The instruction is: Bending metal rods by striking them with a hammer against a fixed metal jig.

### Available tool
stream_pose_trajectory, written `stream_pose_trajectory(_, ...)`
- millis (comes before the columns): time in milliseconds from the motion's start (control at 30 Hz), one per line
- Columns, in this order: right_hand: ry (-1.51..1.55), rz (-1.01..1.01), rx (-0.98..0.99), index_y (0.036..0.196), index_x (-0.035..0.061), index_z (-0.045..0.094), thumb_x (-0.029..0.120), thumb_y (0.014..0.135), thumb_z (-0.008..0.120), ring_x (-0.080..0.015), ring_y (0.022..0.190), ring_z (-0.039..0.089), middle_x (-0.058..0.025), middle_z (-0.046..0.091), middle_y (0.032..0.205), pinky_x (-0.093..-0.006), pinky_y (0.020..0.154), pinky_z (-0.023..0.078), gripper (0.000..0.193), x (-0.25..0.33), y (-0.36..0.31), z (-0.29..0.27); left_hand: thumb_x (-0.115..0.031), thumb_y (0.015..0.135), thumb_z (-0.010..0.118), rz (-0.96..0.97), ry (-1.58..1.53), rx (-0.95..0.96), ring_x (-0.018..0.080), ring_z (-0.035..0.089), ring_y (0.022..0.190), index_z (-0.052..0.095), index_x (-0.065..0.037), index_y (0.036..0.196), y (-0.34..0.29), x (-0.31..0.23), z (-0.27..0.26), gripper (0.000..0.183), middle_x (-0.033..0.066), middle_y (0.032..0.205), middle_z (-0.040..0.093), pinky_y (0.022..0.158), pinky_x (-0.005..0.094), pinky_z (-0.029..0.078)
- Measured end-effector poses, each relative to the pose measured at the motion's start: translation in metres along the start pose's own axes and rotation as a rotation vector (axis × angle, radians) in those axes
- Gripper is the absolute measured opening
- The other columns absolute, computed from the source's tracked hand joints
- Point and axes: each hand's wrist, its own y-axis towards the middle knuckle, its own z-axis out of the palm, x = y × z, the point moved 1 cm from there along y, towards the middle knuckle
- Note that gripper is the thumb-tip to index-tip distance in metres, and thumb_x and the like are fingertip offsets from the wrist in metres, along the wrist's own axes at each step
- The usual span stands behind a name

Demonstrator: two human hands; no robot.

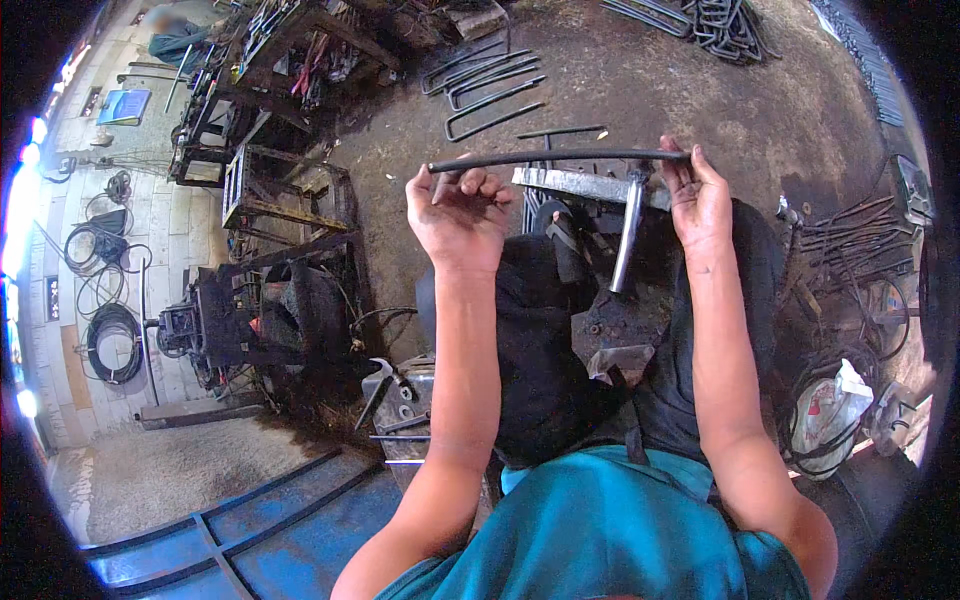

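Note:
A dark, slim metal rod (560, 156) is held up crosswise in front of my knees, bowing slightly upward in the middle. My left hand (462, 225) pinches its left end near the thumb tip, the other fingers curled in. At the opposite end, my right hand (702, 205) grips the rod between thumb and fingers, palm turned up. Just below the rod lies a flat, worn metal bar (575, 182). A shiny metal tube (628, 245) slants down from that bar's right part, between my knees. What carries the bar is partly hidden.
Bent U-shaped rods (490, 90) lie on the floor ahead, with a larger pile (725, 28) farther off. A hammer (392, 375) rests on a metal block beside my left leg. Straight rods (850, 235) and a white bag (828, 410) are at right; machinery (230, 320) stands left.

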Motion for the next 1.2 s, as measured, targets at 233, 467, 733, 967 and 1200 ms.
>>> stream_pose_trajectory(233,0.033,0.07,0.069,0.105,-0.006,0.047,0.006,0.095,0.046,-0.0354,0.107,0.061,-0.0267,0.06,0.112,-0.0425,0.089,0.057,0.016,0.0021,-0.0039,0.0033,-0.04,0.089,0.046,0.13,0.269,-0.082,0.0185,0.046,0.066,0.06,0.001,0.101,0.0023,-0.0127,-0.0034,0.045,0.0026,0.068,0.049,0.061,0.0347,0.04)
stream_pose_trajectory(467,-0.008,0.079,0.003,0.106,-0.0138,0.05,0.006,0.095,0.039,-0.0346,0.111,0.059,-0.0285,0.059,0.115,-0.0415,0.093,0.055,0.025,0.0017,-0.0041,0.0027,-0.03,0.09,0.046,0.147,0.192,0.069,0.0191,0.045,0.07,0.051,0.004,0.12,-0.0012,-0.0091,-0.0024,0.046,0.0043,0.075,0.05,0.063,0.035,0.04)
stream_pose_trajectory(733,0.057,0.104,-0.032,0.099,-0.0084,0.05,0.0,0.09,0.045,-0.0353,0.108,0.06,-0.0271,0.059,0.115,-0.0412,0.089,0.057,0.013,0.0048,-0.0024,-0.0005,-0.026,0.091,0.045,0.103,0.165,0.107,0.0196,0.045,0.072,0.048,0.005,0.127,-0.0004,-0.0088,-0.005,0.047,0.0052,0.081,0.053,0.063,0.0337,0.041)
stream_pose_trajectory(967,-0.074,0.052,-0.048,0.105,-0.0085,0.051,-0.001,0.09,0.047,-0.0308,0.104,0.062,-0.0236,0.06,0.116,-0.0363,0.084,0.058,0.017,0.0034,-0.0017,-0.001,-0.026,0.097,0.045,0.104,0.186,0.12,0.0163,0.046,0.071,0.046,0.002,0.13,0.002,-0.009,-0.0072,0.044,0.0031,0.082,0.054,0.063,0.0325,0.041)
stream_pose_trajectory(1200,-0.04,0.036,-0.083,0.105,-0.0041,0.055,0.0,0.09,0.053,-0.0266,0.096,0.064,-0.0179,0.063,0.108,-0.036,0.083,0.056,0.016,0.0054,-0.0005,-0.004,-0.029,0.099,0.049,0.144,0.302,0.081,0.0129,0.046,0.07,0.046,-0.001,0.131,0.0014,-0.0041,-0.0044,0.043,-0.0002,0.081,0.051,0.062,0.0291,0.042)
